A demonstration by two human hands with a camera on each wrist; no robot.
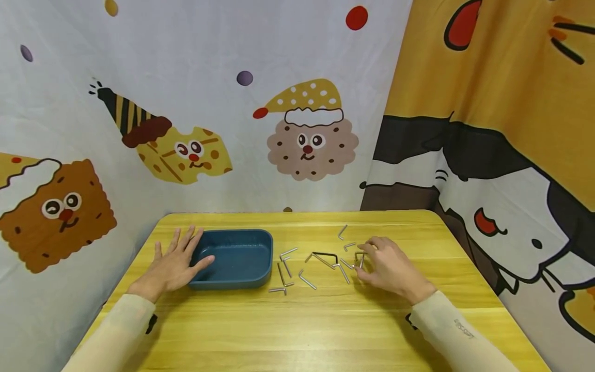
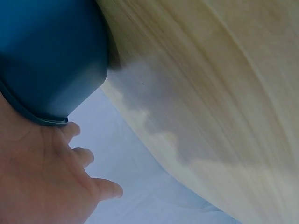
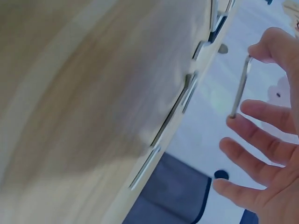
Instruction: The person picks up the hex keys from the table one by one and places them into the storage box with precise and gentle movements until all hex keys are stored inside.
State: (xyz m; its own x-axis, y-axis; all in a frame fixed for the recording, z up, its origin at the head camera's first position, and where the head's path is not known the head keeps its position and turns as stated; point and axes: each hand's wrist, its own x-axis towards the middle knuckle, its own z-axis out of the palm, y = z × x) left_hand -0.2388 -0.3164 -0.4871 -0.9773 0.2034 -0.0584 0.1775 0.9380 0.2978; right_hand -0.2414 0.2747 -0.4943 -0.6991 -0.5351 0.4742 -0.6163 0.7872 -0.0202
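A dark blue rectangular tray point(image 1: 231, 285) sits left of centre on the table. Its left rim is touched by my left hand point(image 1: 174, 264), whose fingers are spread and thumb lies over the inside; the left wrist view shows that palm point(image 2: 42, 172) against the tray's wall point(image 2: 56, 60). At the right, my right hand point(image 1: 390, 266) pinches a small L-shaped metal key between thumb and a finger. In the right wrist view this key point(image 3: 241, 86) spans from the thumb to a fingertip of the hand point(image 3: 275, 135), off the table, while the other fingers are spread.
Several L-shaped keys lie scattered between tray and right hand, among them a black one point(image 1: 325, 253), a silver one at the back point(image 1: 341, 232) and one near the tray's front corner point(image 1: 278, 290). A patterned curtain point(image 1: 186, 103) hangs behind the wooden table point(image 1: 307, 330).
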